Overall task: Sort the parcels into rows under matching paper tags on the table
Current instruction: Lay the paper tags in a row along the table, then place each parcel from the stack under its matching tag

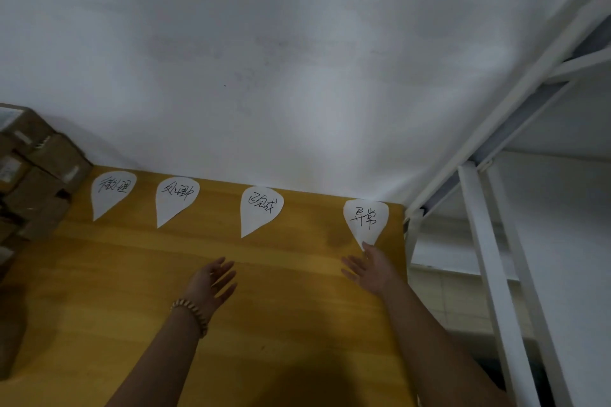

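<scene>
Parcels [36, 175] sit stacked at the far-left edge of the table [132, 274], none yet under the 4 paper tags [261, 208]. Left hand [211, 284] and right hand [370, 271] hover spread flat, holding nothing, the right at the rightmost tag's tip. The brown cartons look stiff, probably light: grip opposite side faces.

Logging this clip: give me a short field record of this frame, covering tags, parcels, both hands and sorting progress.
table: wooden table, against a white wall
tags: four teardrop paper tags in a row along the far edge, handwritten
parcels: brown cardboard parcels stacked at the table's left end
left hand: left hand open over the table, holds nothing; beaded bracelet on the wrist
right hand: right hand open, fingertips at the lower tip of the rightmost tag
progress: no parcel lies under any tag
right side: white metal rack
</scene>
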